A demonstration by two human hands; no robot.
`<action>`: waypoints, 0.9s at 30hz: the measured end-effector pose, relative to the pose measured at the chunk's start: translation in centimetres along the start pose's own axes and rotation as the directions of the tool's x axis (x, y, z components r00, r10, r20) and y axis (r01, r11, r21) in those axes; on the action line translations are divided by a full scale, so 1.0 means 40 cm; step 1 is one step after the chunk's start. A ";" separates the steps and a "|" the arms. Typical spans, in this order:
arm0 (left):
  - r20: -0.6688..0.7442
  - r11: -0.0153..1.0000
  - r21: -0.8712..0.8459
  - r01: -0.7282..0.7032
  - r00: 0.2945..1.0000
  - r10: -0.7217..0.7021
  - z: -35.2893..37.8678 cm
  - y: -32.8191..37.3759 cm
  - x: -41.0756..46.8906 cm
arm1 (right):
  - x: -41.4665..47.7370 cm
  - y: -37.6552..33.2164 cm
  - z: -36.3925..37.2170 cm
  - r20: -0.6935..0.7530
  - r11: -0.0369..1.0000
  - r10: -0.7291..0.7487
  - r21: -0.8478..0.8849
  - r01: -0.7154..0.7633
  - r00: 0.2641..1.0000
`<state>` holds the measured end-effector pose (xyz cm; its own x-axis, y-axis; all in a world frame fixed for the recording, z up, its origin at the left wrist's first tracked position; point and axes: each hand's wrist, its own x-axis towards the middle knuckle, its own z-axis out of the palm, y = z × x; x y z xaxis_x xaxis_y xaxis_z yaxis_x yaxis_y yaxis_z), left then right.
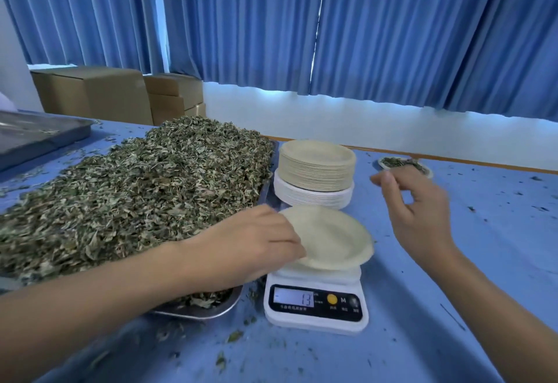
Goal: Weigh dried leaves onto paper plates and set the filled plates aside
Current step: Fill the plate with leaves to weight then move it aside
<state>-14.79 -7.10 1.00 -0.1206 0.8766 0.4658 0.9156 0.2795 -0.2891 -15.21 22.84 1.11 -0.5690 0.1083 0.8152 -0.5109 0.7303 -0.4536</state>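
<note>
An empty cream paper plate (335, 237) lies tilted on the white kitchen scale (317, 304), whose display reads 13. My left hand (256, 244) grips the plate's left rim. My right hand (413, 204) hovers above the blue table to the right of the plate, fingers loosely curled and holding nothing. A big heap of dried leaves (129, 198) fills a metal tray (199, 311) on the left. A stack of paper plates (315, 171) stands behind the scale. A filled plate of leaves (401, 163) sits at the far right, partly hidden by my right hand.
An empty metal tray (36, 135) lies at the far left. Cardboard boxes (96, 93) stand behind the table under blue curtains. Leaf crumbs are scattered over the blue tablecloth (483, 262).
</note>
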 end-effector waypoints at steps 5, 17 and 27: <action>0.115 0.977 -0.111 0.180 0.979 -0.167 -0.006 0.003 -0.017 | -0.089 0.038 0.034 0.031 0.984 0.176 0.027 -0.177 0.984; 0.529 0.508 0.469 0.722 0.232 -0.817 0.027 -0.159 0.005 | -0.106 0.137 0.013 0.268 0.903 0.382 -0.311 -0.295 0.885; 0.559 0.609 0.472 0.637 0.317 -0.766 0.034 -0.135 0.059 | -0.106 0.137 0.006 0.281 0.901 0.399 -0.296 -0.317 0.873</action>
<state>-20.53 -6.01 2.52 -0.9541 0.2828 -0.0981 0.2991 0.9140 -0.2741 -15.73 26.24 -4.92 -0.8815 0.1968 0.4292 -0.0891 0.8233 -0.5605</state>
